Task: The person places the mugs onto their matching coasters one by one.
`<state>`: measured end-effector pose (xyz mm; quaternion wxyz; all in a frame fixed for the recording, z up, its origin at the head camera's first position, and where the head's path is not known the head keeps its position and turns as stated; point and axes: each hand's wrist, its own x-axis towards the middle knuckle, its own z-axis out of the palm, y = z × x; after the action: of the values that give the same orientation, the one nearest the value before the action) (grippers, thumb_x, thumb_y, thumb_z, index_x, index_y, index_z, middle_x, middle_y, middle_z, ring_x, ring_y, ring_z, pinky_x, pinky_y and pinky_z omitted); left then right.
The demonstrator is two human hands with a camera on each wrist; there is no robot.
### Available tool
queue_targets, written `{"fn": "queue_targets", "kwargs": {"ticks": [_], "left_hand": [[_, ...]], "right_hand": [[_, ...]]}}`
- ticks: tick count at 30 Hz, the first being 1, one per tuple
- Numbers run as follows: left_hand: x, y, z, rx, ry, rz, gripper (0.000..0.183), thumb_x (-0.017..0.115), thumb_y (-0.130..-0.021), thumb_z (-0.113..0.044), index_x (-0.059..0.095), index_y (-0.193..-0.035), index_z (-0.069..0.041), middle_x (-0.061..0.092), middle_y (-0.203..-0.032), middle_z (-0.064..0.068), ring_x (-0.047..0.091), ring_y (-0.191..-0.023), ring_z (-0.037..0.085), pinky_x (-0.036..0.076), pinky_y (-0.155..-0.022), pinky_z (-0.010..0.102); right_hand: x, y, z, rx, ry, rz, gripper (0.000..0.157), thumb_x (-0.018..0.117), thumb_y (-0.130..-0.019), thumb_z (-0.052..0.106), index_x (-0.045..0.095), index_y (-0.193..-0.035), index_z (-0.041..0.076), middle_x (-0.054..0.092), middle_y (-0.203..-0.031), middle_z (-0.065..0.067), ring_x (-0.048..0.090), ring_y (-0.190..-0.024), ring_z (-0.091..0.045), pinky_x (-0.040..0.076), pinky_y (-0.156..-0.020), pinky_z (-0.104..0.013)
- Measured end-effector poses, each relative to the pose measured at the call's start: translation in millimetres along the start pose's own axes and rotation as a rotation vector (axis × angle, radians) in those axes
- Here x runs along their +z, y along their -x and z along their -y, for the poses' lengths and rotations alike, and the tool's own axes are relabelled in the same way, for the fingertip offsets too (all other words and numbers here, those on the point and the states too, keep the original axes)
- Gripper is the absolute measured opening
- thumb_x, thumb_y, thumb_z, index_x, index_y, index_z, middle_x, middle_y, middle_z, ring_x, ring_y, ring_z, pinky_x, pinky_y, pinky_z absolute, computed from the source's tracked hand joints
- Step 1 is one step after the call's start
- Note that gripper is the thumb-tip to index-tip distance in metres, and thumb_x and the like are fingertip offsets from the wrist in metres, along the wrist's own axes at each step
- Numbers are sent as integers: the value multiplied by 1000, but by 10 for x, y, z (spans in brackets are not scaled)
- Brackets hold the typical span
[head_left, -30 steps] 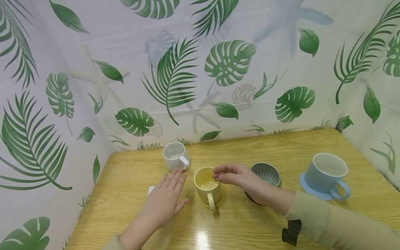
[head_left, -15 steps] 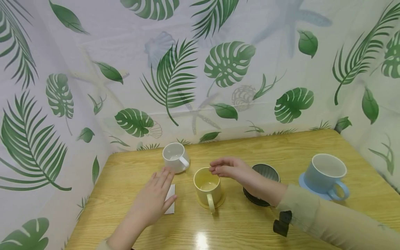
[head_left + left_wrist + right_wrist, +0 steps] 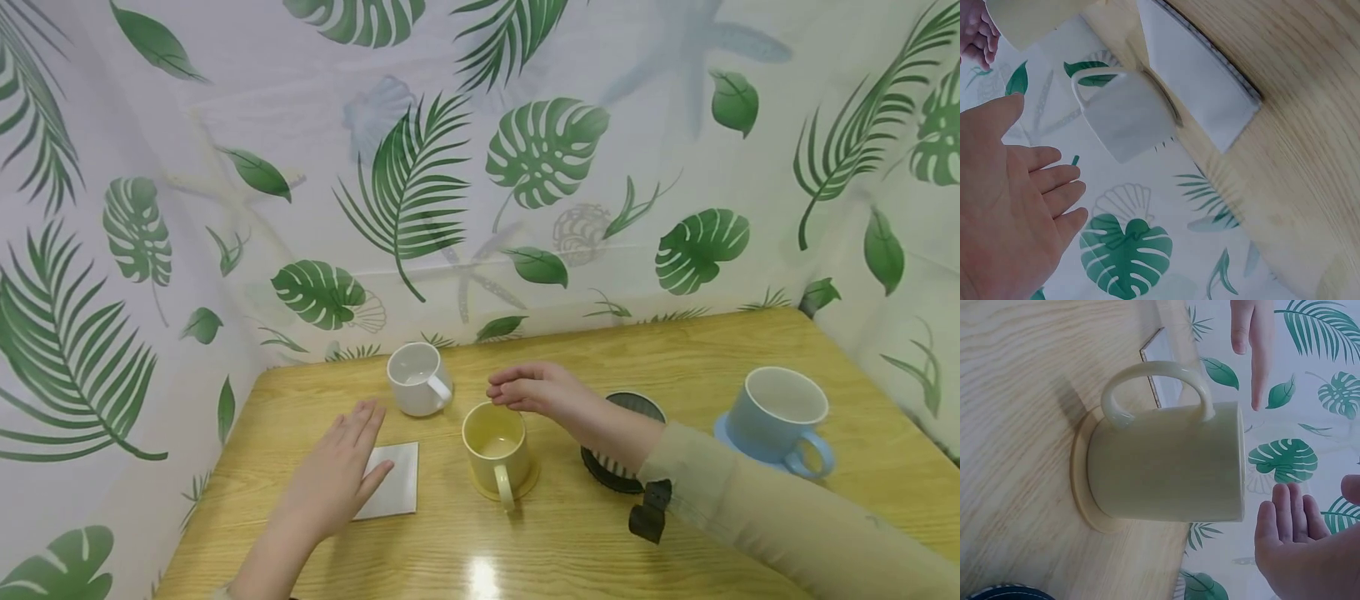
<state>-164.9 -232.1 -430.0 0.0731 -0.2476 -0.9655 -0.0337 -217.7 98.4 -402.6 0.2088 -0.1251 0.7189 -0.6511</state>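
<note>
My left hand (image 3: 330, 475), fingers straight, hovers over the left part of a white square coaster (image 3: 397, 479). It holds nothing. Behind the coaster stands a white mug (image 3: 415, 387), handle toward the front right. A yellow mug (image 3: 495, 450) stands upright on a round yellow coaster (image 3: 1082, 481), handle toward the front. My right hand (image 3: 551, 396) is at the far right rim of that mug, above and beside it, fingers loosely extended and gripping nothing. The right wrist view shows a gap between this hand (image 3: 1300, 550) and the yellow mug (image 3: 1166, 462).
A dark ribbed cup (image 3: 636, 405) on a dark coaster is partly hidden by my right forearm. Farther right, a blue mug (image 3: 776, 412) stands on a blue coaster (image 3: 723, 429). The wooden table (image 3: 570, 550) meets a leaf-patterned cloth (image 3: 615, 275) at its back edge.
My left hand has moved left, away from the white mug, uncovering more of the white square coaster. My right hand has shifted left and slightly back by the yellow mug's rim. The mugs stay put.
</note>
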Motion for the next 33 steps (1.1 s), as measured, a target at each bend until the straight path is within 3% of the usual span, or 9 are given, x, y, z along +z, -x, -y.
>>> {"fn": "queue_targets", "kwargs": {"ticks": [13,23,33], "left_hand": [[-2,91,234,-62,-3,-13,71,64,-106,-34,40,-159,7,42,-165,28,40,-156,43,34,-128,59],[39,173,400,-123,12,34,72,64,-106,-35,40,-159,8,40,-165,30,37,-156,46,32,-128,61],[125,267,497,-158,21,96,73,65,-106,-38,43,-156,10,43,-162,32,41,-152,48,37,-125,63]], "right_hand": [[54,-237,148,26,11,-28,45,52,-107,11,52,-144,-15,62,-144,-31,66,-130,-34,48,-121,-48],[45,-419,241,74,19,-37,43,56,-107,11,56,-142,-14,63,-143,-31,71,-108,-16,49,-120,-48],[72,-552,310,110,43,-45,41,55,-108,11,57,-140,-14,71,-134,-26,72,-106,-15,53,-117,-43]]}}
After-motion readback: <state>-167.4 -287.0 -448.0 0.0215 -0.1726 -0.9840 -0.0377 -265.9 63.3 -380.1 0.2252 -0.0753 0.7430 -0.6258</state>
